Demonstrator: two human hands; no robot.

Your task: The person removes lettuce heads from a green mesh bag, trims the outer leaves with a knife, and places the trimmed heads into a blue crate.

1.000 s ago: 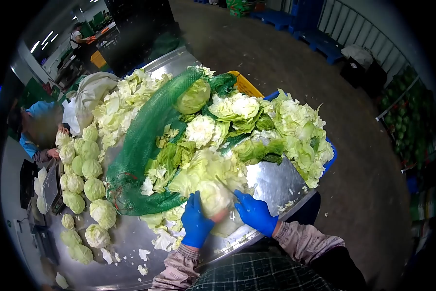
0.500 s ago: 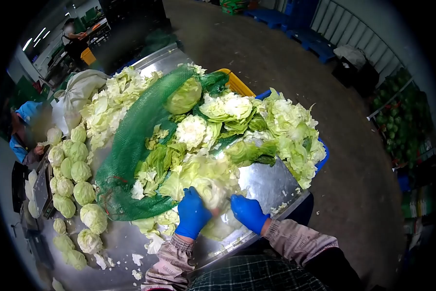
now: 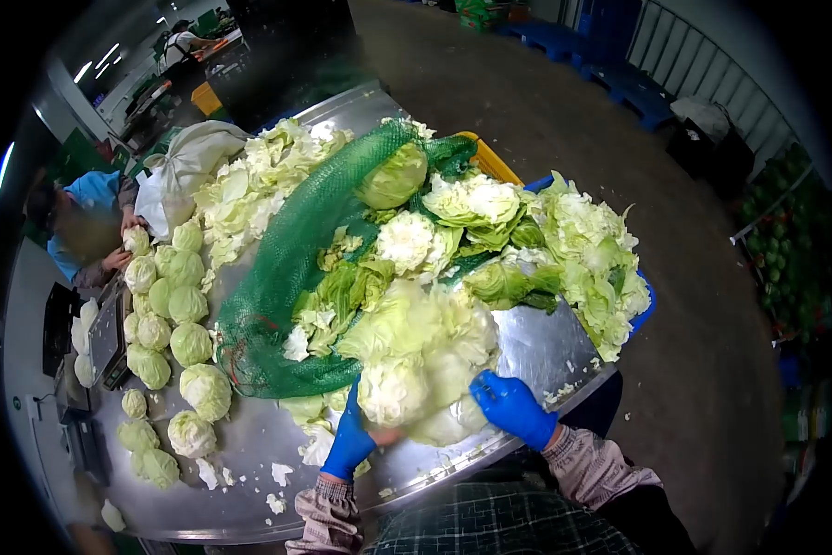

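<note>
A trimmed pale cabbage head (image 3: 393, 390) sits low in the middle of the metal table, against a heap of loose outer leaves (image 3: 434, 324). My left hand (image 3: 349, 442), in a blue glove, grips this head from its left and lower side, thumb pointing up along it. Just right of the head, apart from it, my right hand (image 3: 513, 407) is closed in its blue glove over the leaves' edge. What its curled fingers hold, if anything, is hidden. Behind them lies a green mesh bag (image 3: 291, 250) with a cabbage (image 3: 396, 178) inside its far part.
Several trimmed cabbages (image 3: 191, 342) stand in rows on the left of the metal table (image 3: 249, 504), near a scale (image 3: 111, 338). Leaves overflow a blue crate (image 3: 645, 310) on the right. A yellow crate (image 3: 495, 162) stands behind. A co-worker (image 3: 92, 222) touches a cabbage at far left.
The cabbage head has come out from under the leaves toward my left hand, which now holds its lower left side. My right hand has drawn slightly away. The co-worker's hands have reached a cabbage.
</note>
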